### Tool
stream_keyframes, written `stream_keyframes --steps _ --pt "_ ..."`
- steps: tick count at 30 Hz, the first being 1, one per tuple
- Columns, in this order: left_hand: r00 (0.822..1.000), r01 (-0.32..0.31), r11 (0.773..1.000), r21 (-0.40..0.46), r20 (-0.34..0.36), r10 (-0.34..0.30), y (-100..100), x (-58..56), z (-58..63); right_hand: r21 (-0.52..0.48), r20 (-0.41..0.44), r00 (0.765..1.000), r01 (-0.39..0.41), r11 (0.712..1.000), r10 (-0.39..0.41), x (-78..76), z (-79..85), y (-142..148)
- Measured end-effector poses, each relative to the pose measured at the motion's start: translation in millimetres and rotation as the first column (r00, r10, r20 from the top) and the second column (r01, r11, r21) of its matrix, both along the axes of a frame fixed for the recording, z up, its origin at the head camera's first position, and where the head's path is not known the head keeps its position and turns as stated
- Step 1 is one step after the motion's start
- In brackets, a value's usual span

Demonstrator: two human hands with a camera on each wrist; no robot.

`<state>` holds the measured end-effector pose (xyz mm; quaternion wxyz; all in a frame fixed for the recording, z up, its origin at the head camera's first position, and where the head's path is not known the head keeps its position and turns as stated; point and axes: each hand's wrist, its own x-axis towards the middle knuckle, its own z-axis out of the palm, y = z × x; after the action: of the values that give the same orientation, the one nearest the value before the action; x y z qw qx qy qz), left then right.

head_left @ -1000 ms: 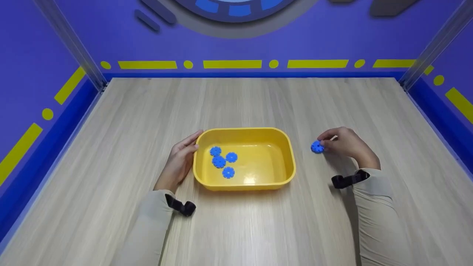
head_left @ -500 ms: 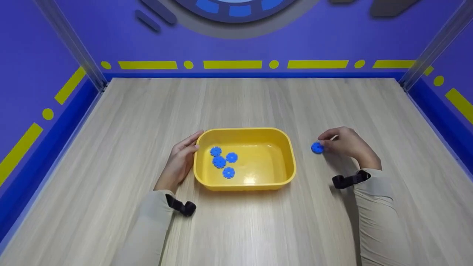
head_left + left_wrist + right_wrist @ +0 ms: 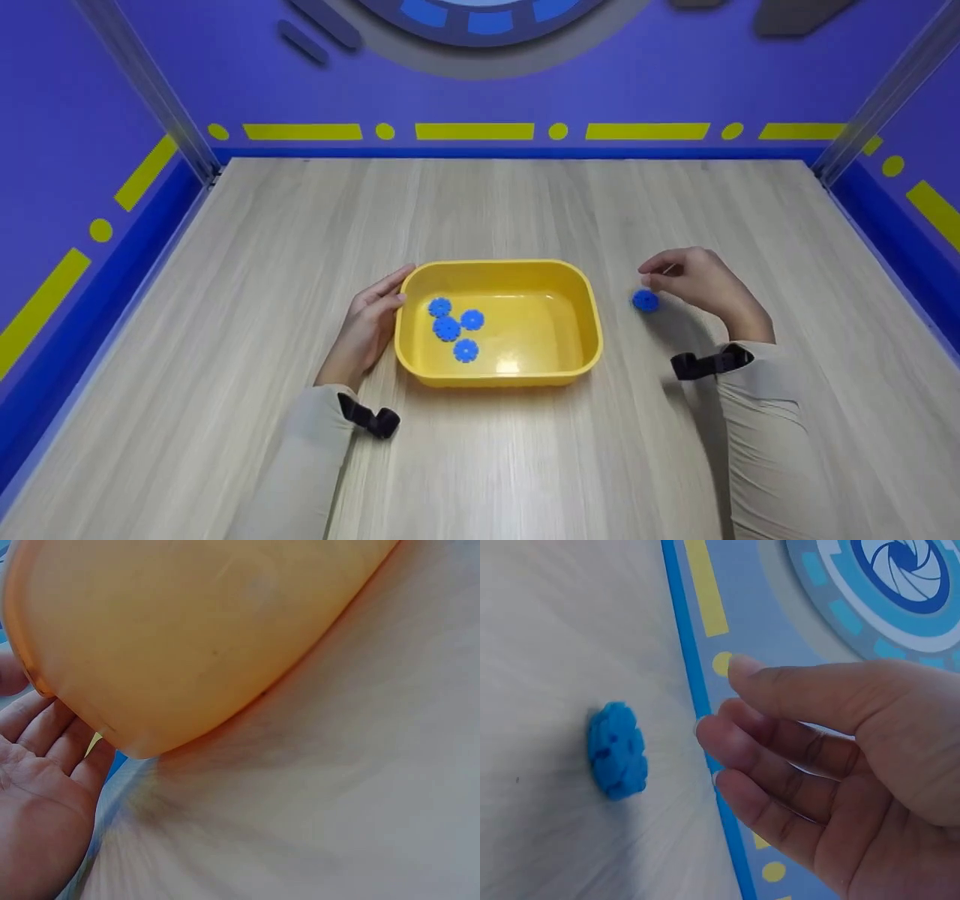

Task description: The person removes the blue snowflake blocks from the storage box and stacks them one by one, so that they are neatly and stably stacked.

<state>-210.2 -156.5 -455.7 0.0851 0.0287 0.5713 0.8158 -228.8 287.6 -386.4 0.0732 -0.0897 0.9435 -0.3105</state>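
Note:
A yellow plastic tub (image 3: 499, 380) stands mid-table with several blue notched discs (image 3: 465, 350) lying in its left part. My left hand (image 3: 365, 330) holds the tub's left end, thumb at the rim and fingers along the outside wall; the left wrist view shows the palm (image 3: 41, 817) beside the tub wall (image 3: 172, 652). To the right of the tub, what looks like a small stack of blue notched discs (image 3: 646, 301) lies on the table. Just above it hovers my right hand (image 3: 701, 285). In the right wrist view the fingers (image 3: 754, 802) are apart from the blue stack (image 3: 617, 751), holding nothing.
The wooden table (image 3: 480, 465) runs back to a purple-blue wall panel (image 3: 480, 97) with yellow markings. Side panels (image 3: 67, 150) enclose the left and right. Each wrist wears a black strap with a small camera (image 3: 385, 423).
My right hand has let go of the blue disc stack and lifted slightly away from it. The left hand and the tub have stayed in place.

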Motion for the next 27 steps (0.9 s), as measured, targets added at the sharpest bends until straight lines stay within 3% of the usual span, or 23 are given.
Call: stream_keyframes --steps 10,17,27 --pt "1.0 0.002 1.0 -0.013 0.005 -0.002 -0.1 0.2 0.5 -0.012 -0.056 0.996 -0.076 0.997 0.075 -6.2 29.0 -32.4" --pt "1.0 0.007 1.0 0.005 0.008 -0.007 0.0 -0.1 0.4 0.002 -0.09 0.981 -0.175 0.985 0.175 -12.3 48.2 -61.9" --pt "1.0 0.01 1.0 0.011 0.001 -0.01 -0.1 0.5 1.7 0.043 -0.056 0.954 -0.292 0.955 0.294 -21.3 58.7 -117.7"
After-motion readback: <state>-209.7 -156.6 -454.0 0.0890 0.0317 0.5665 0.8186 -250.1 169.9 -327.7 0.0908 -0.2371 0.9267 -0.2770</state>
